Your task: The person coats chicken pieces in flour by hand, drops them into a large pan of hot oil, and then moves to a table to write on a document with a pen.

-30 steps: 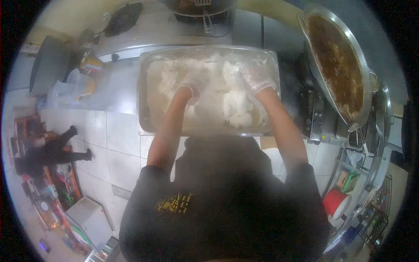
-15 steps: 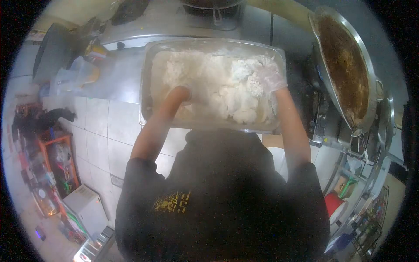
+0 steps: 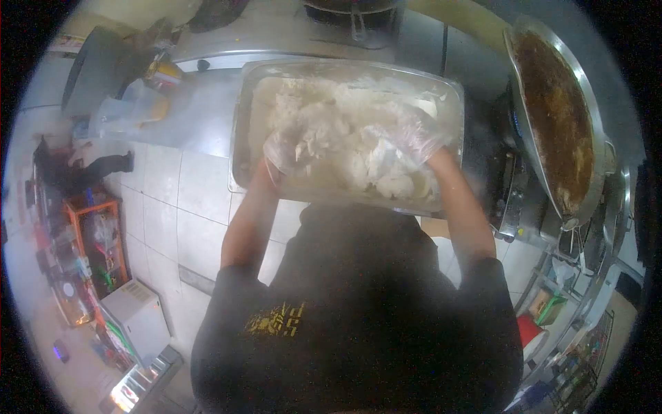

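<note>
A deep metal tray [image 3: 238, 152] stands before me, holding loose white flour [image 3: 352, 176] and lumpy flour-coated pieces [image 3: 394, 185] whose kind I cannot make out. Both hands are inside it in clear plastic gloves dusted white. At the tray's left side, my left hand [image 3: 281, 150] curls around a clump of floured pieces [image 3: 321, 127]. My right hand [image 3: 417, 134] is over the right half, bent down onto the floured pieces there. Flour and haze hide its fingertips, so its grip cannot be made out.
To the right, a large wide pan [image 3: 558, 110] of brown contents sits over a burner with a blue flame. A clear plastic jug [image 3: 131, 107] stands on the steel counter [image 3: 200, 110] at left. A dark pot [image 3: 355, 14] is at the back. Below left are an orange rack [image 3: 96, 207] and a white box [image 3: 134, 317].
My left hand has risen out of the flour with a clump against it. My right hand has shifted inward, off the tray's right side. The whole view has shifted slightly.
</note>
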Available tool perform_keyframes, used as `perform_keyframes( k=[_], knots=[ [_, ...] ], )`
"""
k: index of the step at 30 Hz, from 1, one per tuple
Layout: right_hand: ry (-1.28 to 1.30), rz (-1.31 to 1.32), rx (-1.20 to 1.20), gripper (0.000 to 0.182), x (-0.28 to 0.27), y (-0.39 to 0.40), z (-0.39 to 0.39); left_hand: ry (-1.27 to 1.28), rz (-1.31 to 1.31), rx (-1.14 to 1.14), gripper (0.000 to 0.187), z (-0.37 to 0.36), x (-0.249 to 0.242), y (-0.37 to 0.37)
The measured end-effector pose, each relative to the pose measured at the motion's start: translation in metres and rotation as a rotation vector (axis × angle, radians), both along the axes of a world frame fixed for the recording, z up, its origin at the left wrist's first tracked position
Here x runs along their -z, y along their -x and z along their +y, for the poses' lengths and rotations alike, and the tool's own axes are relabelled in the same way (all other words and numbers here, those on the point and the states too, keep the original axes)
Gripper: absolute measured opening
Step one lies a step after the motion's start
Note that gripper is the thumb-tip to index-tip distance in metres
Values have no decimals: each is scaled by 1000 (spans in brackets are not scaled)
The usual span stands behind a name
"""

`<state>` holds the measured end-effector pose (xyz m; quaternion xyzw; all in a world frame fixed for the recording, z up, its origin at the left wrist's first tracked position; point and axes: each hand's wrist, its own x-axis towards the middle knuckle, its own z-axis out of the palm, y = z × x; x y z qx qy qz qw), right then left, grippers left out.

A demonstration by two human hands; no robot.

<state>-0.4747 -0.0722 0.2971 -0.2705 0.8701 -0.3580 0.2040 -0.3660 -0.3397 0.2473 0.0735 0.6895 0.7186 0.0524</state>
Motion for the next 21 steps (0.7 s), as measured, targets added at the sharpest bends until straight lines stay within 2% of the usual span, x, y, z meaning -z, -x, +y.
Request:
perform_keyframes(
  k=[1, 3, 4, 6, 7, 9, 10, 11, 13, 14, 17, 18, 20, 21],
  knots=[
    [9, 61, -16, 53, 5, -3, -1, -61, 101, -26, 58, 16, -18, 4],
    [226, -73, -42, 52, -4, -15, -3, -15, 260, -46, 56, 27, -26, 10],
    [279, -135, -26, 53, -9, -22, -6, 92, 319, -41, 55, 25, -24, 13],
    [327, -253, 39, 56, -18, -37, -13, 241, 308, -68, 51, 29, -23, 11],
    [223, -231, 34, 56, -28, -43, -18, 280, 241, -99, 50, 36, -26, 7],
    [-83, -109, -37, 55, -55, -50, -29, -153, -58, -117, 46, 50, -29, 10],
    [-284, -6, -96, 53, -64, -51, -31, -624, -291, -96, 42, 59, -31, 16],
    [-314, 4, -103, 50, -60, -50, -32, -1095, -522, -66, 38, 65, -31, 21],
    [-373, 26, -119, 43, -49, -46, -32, -1119, -555, -38, 43, 68, -24, 25],
    [-296, 24, -52, 41, -54, -48, -31, -1130, -568, -31, 46, 66, -18, 25],
    [-64, -51, 139, 37, -53, -47, -23, -725, -676, -217, 44, 52, 0, 19],
    [0, -118, 211, 35, -33, -41, -13, -349, -437, -305, 42, 42, 15, 23],
    [-25, -57, 243, 32, -17, -39, -3, 400, 37, -428, 37, 5, 63, 42],
    [-107, 83, 200, 31, -17, -39, -1, 223, -108, -390, 37, -27, 82, 54]
  ],
)
